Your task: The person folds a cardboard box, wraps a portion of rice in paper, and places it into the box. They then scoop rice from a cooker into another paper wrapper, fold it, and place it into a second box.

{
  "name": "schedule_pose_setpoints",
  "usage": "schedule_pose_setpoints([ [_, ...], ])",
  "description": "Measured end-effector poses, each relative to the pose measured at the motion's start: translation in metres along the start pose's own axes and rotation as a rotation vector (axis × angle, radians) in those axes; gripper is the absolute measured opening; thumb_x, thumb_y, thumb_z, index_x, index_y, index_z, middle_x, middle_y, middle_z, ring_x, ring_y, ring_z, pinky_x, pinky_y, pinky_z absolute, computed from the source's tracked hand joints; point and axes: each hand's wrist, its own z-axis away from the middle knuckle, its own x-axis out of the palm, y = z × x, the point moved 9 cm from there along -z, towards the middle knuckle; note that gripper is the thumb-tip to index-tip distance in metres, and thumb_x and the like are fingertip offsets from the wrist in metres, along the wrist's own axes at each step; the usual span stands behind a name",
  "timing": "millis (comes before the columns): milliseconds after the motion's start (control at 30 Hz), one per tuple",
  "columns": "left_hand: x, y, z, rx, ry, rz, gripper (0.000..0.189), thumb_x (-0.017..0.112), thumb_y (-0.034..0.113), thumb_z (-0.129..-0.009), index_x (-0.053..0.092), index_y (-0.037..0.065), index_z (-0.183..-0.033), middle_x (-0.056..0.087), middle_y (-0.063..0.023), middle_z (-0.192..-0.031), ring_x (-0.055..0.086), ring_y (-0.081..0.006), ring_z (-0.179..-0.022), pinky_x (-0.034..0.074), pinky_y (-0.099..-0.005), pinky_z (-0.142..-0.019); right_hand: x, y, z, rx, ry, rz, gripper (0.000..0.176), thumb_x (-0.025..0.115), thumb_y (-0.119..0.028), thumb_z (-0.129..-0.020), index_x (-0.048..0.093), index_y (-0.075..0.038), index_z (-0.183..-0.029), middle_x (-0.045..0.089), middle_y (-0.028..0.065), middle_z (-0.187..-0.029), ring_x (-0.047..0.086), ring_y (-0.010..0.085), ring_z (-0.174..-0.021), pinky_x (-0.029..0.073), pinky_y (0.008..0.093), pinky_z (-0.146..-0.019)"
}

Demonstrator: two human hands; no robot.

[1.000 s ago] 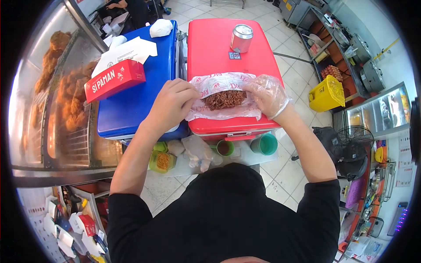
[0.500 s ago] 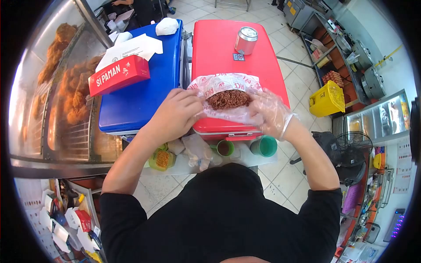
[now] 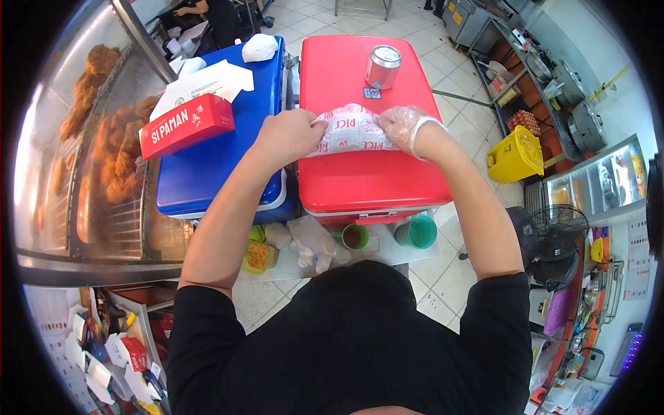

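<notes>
A white paper rice wrapper [image 3: 354,131] printed with red "RICE" lettering lies folded over on the red cooler's lid [image 3: 373,181]. The brown rice inside it is hidden. My bare left hand [image 3: 290,135] pinches the wrapper's left end between thumb and fingers. At the opposite end, my right hand [image 3: 408,128], in a clear plastic glove, grips the paper with curled fingers. Beyond the packet stand a silver drink can [image 3: 383,68] and a small dark card [image 3: 372,93].
To the left, a blue cooler [image 3: 242,155] carries a red "SI PAMAN" box [image 3: 188,126] and a white bundle [image 3: 260,48]. Fried chicken [image 3: 124,149] sits behind glass. Green cups [image 3: 416,232] stand below the red cooler. A yellow bin [image 3: 516,155] is at right.
The open wrapper has been folded over the brown rice, covering it. Both hands have moved away from my body with the packet, and their fingers have closed on its ends.
</notes>
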Motion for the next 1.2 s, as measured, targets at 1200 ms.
schedule_pose_setpoints([
  [1200,-0.014,0.02,0.025,0.375,-0.037,0.194,0.019,0.07,0.005,-0.085,0.069,-0.004,-0.101,0.069,-0.0164,-0.103,0.065,-0.0283,-0.1,0.051,-0.038,-0.085,-0.005,0.009,0.028,0.03,0.268,-0.368,0.023,0.064,-0.01,-0.089,0.069,-0.003,-0.111,0.07,0.0212,-0.103,0.068,0.036,-0.099,0.055,0.0449,-0.084],
])
